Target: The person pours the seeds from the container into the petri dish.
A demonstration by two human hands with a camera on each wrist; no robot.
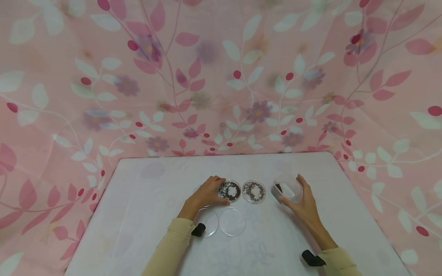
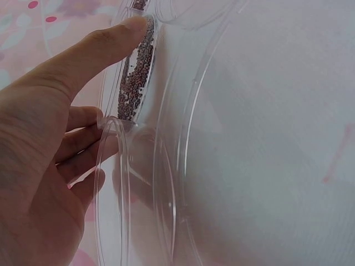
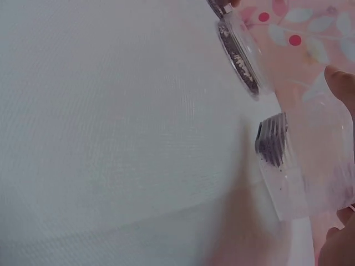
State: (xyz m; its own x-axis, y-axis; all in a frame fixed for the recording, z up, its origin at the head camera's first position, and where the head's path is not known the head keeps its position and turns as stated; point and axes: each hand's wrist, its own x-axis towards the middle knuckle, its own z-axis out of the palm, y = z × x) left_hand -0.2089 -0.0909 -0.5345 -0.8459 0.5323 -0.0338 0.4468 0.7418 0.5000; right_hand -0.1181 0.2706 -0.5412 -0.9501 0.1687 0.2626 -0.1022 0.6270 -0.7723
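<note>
Two clear round dishes of dark and white granules stand side by side mid-table. My left hand (image 1: 215, 190) grips the rim of the left dish (image 1: 230, 190); in the left wrist view the thumb (image 2: 105, 47) presses that dish (image 2: 136, 77), with an empty clear dish (image 2: 113, 188) by the curled fingers. The right dish (image 1: 253, 191) stands untouched. My right hand (image 1: 297, 195) cups a clear plastic container (image 1: 285, 186) with dark grains in one end; thumb and fingers lie on opposite sides of the container (image 3: 299, 166).
Two empty clear lids (image 1: 232, 221) (image 1: 210, 223) lie flat near my left forearm. The white table (image 1: 155, 214) is backed and flanked by a pink floral cloth (image 1: 221, 76). A filled dish (image 3: 239, 55) shows beyond the container in the right wrist view.
</note>
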